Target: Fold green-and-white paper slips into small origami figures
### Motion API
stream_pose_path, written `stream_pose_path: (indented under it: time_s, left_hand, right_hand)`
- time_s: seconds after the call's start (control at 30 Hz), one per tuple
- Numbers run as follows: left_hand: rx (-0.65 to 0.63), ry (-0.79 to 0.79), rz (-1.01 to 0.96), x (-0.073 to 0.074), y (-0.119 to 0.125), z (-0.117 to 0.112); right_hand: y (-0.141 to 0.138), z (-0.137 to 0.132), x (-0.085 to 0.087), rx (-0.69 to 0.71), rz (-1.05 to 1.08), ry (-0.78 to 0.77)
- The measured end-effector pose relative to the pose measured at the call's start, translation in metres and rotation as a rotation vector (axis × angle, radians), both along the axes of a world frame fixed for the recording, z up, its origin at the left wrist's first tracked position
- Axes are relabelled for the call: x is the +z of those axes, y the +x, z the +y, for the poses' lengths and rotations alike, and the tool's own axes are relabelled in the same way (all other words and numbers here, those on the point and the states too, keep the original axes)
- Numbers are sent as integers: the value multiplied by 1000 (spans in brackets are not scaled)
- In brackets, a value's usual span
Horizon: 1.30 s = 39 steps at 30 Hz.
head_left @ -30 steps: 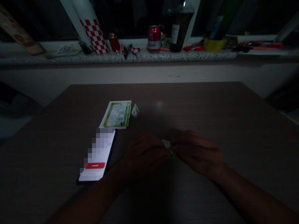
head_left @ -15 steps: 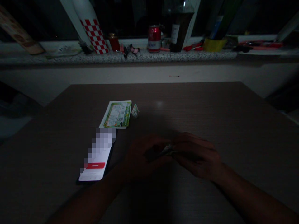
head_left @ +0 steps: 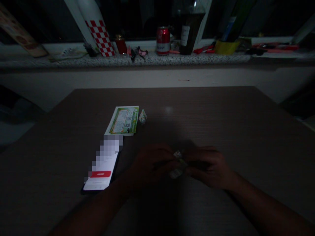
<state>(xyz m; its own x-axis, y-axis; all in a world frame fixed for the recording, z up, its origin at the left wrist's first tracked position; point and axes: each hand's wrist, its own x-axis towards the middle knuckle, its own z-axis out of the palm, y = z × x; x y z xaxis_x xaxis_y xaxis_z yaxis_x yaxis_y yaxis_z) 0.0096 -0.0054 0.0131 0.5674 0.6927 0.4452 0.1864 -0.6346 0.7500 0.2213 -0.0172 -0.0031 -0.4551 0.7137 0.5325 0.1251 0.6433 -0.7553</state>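
Meeting over the near middle of the dark brown wood-grain table, the left hand and the right hand face each other with their fingertips drawn together. Both are pinched on a small pale folded piece of paper, which sits between them just above the tabletop. The light is dim, so the exact finger placement on it cannot be made out.

Near left of the hands lies a slim smartphone with a lit white screen and a red bar, flat on the table. Just beyond its far end rests a green-and-white printed leaflet, and just right of that sits a tiny folded paper shape, well apart from the hands.

Along the far side runs a speckled stone sill carrying a red-and-white checkered tube, a red drink can and a dark glass bottle with a pale label.
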Motion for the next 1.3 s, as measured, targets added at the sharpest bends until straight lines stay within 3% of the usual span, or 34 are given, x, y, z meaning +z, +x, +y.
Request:
stream_pose_path:
  time_s: [0.1,0.27,0.4,0.53,0.63,0.9,1.13,1.3]
  left_hand:
    - [17,-223,-95,-1,-1,1]
    - [-111,-643,-151,-3,-4,3]
    - [-58,-822,-204,-7,-3,3]
    - [-64,-885,-266,-7,-2,3]
    - [-92,-841,-232,-6,-2,3]
    - [21,-446,-130,-8,-2,-6]
    - [52,-79,-78,0,1,-10]
    - [29,-55,-142,1,2,-8]
  right_hand:
    - [1,1,-3,-1,37,-131]
    - [6,2,1,-136,170,-284]
    - [5,0,2,22,249,-467]
    - [2,-2,-1,150,304,-600]
    - [1,-2,-1,58,334,-517]
    - [-6,-6,9,-113,241,-84]
    - [-9,-7,4,-146,189,21]
    - [-6,-6,1,-173,162,50]
